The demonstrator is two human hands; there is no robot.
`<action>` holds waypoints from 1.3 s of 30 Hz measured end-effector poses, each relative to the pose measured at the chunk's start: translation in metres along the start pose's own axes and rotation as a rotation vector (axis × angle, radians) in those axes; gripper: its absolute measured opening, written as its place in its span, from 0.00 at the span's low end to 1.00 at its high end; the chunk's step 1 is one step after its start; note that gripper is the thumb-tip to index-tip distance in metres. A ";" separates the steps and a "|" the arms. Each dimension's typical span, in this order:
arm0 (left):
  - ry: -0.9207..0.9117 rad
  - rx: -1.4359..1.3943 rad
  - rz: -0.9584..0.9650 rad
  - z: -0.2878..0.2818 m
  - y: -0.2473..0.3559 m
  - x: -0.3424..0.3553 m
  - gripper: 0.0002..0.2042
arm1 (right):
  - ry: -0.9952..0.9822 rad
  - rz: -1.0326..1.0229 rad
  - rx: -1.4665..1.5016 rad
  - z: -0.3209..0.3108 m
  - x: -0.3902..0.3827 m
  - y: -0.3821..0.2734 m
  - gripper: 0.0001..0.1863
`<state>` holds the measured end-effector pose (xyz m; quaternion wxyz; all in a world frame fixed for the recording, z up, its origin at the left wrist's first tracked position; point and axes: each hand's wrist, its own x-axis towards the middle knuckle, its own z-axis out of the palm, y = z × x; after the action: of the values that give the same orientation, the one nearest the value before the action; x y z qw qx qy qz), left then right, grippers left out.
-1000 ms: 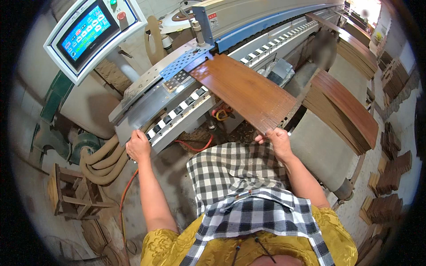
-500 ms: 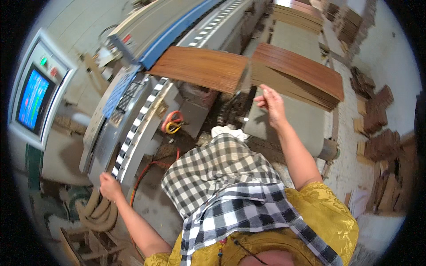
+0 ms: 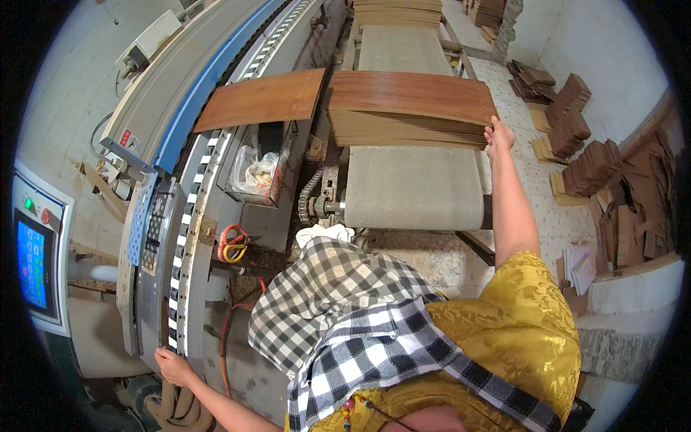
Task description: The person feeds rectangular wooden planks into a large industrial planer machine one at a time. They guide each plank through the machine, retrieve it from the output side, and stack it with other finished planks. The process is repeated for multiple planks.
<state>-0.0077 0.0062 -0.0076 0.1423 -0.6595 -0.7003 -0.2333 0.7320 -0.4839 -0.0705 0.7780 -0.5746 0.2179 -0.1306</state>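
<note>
My right hand (image 3: 499,135) is closed on the near right corner of the top reddish-brown wooden board (image 3: 417,92), which lies on a stack of such boards (image 3: 403,131). My left hand (image 3: 175,367) is at the near end of a long machine (image 3: 149,302), its fingers curled against the end of the rail. Another wooden board (image 3: 263,99) lies across the machine's black-and-white feed track (image 3: 188,216), its left end running in under the blue guard (image 3: 188,119).
The stack sits on a grey conveyor belt (image 3: 414,187), with more boards (image 3: 396,13) farther back. A lit control screen (image 3: 34,263) stands at left. Scissors (image 3: 234,245) hang on the machine beside a wire basket (image 3: 255,176). Brown stacks (image 3: 590,169) line the right wall.
My right hand has gone from hanging free in front of the stack to gripping the top board's corner. The board on the machine has travelled away along the track. My view has turned.
</note>
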 end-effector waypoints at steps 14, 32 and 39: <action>0.084 0.020 -0.007 -0.006 0.002 -0.007 0.18 | -0.765 0.375 0.020 -0.052 -0.162 -0.007 0.10; 0.231 -0.008 0.045 0.000 0.003 -0.006 0.16 | -1.288 0.642 0.024 -0.023 -0.329 0.028 0.11; 0.190 -0.049 0.015 -0.006 0.009 -0.006 0.15 | -1.625 0.756 -0.016 0.010 -0.446 0.053 0.10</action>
<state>0.0013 -0.0023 -0.0044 0.1936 -0.6429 -0.6727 -0.3109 0.3457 -0.2574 -0.0347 0.6795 -0.3850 -0.2245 0.5829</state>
